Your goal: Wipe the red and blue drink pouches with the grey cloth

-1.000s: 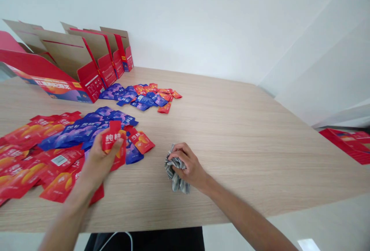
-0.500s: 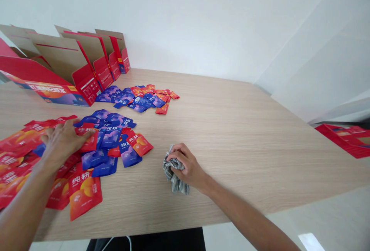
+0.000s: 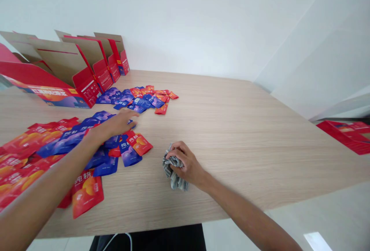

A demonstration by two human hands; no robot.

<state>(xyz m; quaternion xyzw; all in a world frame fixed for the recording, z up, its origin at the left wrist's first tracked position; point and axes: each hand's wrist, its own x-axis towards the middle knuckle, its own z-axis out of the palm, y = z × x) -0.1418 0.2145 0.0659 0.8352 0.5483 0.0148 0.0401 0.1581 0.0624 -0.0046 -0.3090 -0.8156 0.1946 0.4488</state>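
My left hand (image 3: 123, 121) is stretched over the front pile of pouches, its fingers extended and apart, nothing visible in it. Beneath and beside it lie blue pouches (image 3: 130, 154) and a small red pouch (image 3: 140, 144) with orange fruit printed on it. Just beyond its fingertips is a second cluster of small blue and red pouches (image 3: 148, 100). At the middle of the table, my right hand (image 3: 186, 164) is closed around a crumpled grey striped cloth (image 3: 175, 170) that rests on the tabletop. My left forearm hides part of the front pile.
Several open red cardboard boxes (image 3: 58, 96) stand at the back left against the wall. Larger red pouches (image 3: 88, 193) reach towards the table's front edge. A red box (image 3: 343, 135) is at the far right, beyond the wooden table (image 3: 245, 135).
My left hand has moved right and away from me, from the red pouches to the far end of the blue ones. The red pouch under its fingers is out of sight. My right hand stays put.
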